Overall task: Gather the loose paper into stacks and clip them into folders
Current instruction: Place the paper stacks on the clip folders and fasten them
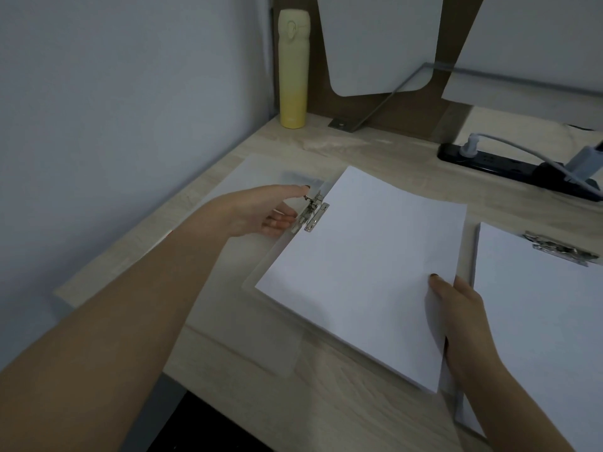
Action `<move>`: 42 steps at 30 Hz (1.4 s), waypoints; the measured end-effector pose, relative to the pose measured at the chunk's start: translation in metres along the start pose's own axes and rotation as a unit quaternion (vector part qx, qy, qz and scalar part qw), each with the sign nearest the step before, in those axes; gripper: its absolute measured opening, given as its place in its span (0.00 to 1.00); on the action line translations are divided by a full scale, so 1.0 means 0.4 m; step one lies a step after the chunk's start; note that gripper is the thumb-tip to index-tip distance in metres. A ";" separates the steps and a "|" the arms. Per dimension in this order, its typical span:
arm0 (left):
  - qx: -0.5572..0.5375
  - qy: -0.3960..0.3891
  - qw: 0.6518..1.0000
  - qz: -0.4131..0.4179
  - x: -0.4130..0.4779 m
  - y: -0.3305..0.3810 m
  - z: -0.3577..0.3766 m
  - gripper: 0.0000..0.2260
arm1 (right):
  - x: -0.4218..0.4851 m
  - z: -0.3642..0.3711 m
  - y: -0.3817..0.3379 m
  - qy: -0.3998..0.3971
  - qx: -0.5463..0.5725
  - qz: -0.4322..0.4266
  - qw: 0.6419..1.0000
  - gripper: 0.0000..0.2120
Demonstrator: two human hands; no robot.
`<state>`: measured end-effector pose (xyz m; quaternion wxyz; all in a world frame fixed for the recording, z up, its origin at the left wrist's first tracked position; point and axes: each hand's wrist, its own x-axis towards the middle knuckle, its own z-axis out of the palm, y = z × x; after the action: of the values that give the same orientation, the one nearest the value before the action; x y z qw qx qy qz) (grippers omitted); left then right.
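Two hands were in view: the left hand (261,212) at centre left and the right hand (456,308) at lower right. One desk (359,412) bore two paper stacks, the centre stack (359,262) and the right-edge stack (538,305). There were two metal clips, the centre clip (310,212) and the right clip (558,249). One yellow bottle (293,70) stood at upper left of centre. One black power strip (509,166) at upper right carried two plugs, the white plug (469,146) and the grey adapter (585,161).
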<state>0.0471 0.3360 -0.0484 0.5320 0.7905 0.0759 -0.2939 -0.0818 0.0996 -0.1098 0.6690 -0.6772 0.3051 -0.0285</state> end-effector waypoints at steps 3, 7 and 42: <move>0.001 -0.038 0.999 -0.010 -0.007 -0.018 -0.007 0.22 | -0.002 0.002 0.001 0.004 -0.013 -0.012 1.000 0.07; -0.004 -0.090 0.996 -0.012 -0.017 -0.044 -0.008 0.18 | -0.002 0.007 0.002 0.007 -0.033 -0.021 0.999 0.08; -0.096 -0.051 0.948 0.300 -0.245 0.144 0.243 0.09 | -0.065 -0.123 -0.155 -0.188 -0.043 -0.062 0.979 0.25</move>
<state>-0.0452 0.2446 0.0254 0.6719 0.7061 -0.1645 -0.1515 -0.1018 0.0628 -0.0380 0.6817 -0.7161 0.1320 0.0710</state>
